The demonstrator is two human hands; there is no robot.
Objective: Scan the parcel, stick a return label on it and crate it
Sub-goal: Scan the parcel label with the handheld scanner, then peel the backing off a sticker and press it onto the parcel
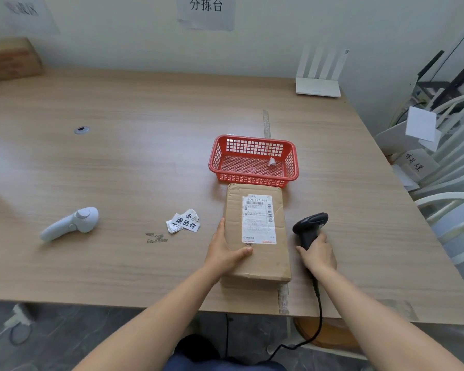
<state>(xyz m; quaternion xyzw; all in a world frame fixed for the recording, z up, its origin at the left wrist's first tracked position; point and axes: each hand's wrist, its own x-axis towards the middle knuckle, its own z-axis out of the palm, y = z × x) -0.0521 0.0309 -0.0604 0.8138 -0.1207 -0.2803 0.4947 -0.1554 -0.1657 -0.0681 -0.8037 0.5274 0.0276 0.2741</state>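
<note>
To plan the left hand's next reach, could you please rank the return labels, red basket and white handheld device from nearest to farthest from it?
From the left hand:
1. Return labels, just left.
2. Red basket, ahead, beyond the parcel.
3. White handheld device, far left.

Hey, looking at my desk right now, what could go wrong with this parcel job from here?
The scanner in your right hand points away from the shipping label, so the scan may miss unless you aim it at the barcode. Its cable drops over the table edge and might snag. The parcel under your left hand looks almost as big as the red basket, so fitting it in could be tight.
</note>
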